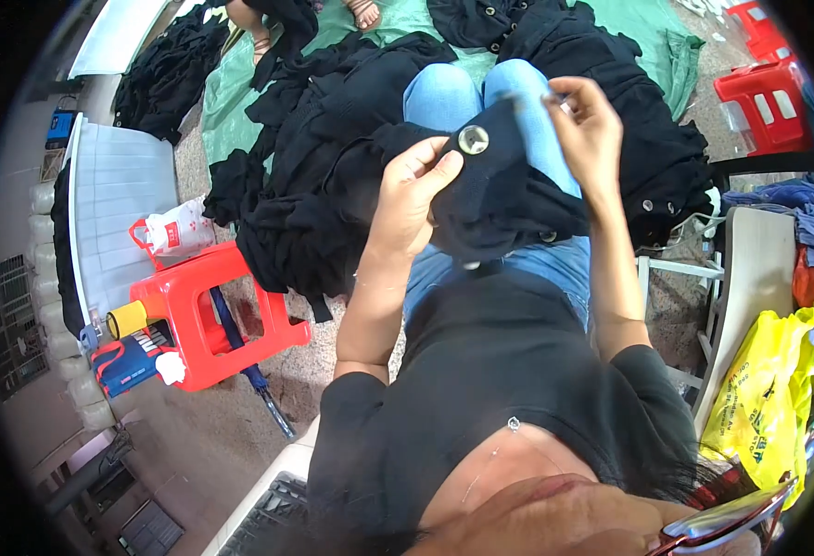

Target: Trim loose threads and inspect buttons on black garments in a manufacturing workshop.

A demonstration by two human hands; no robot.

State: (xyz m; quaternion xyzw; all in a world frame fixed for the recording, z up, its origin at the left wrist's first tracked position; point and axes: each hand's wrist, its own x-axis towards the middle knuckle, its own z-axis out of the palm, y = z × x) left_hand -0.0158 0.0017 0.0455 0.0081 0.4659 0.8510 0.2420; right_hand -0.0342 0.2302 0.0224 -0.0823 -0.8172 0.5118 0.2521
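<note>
Head view, looking down over a seated person's chest and lap. Left hand [413,190]: raised over the lap, grip pinched on a fold of black garment [495,195], thumb pressed just beside a round metal button [473,140] fixed to the cloth. Right hand [588,130]: held just right of the button, fingers curled together at the garment's far edge; a small pale item shows at the fingertips, too small to identify, so whether the grip pinches it or the cloth cannot be told. Garment: draped across the blue jeans [444,93], between both hands, more small buttons visible along its lower folds. Far side: heaps of black clothing [324,120] spread over a green sheet [231,83] on the floor, another person's bare feet at the far edge. Left: red plastic stool [212,315] on the floor, a white and red bag [180,232] on its far end, a yellow spool [127,320] just beside it. Far right: further red stools [764,102]. Near right: yellow plastic bag [769,398] beside a pale chair frame [750,278].
</note>
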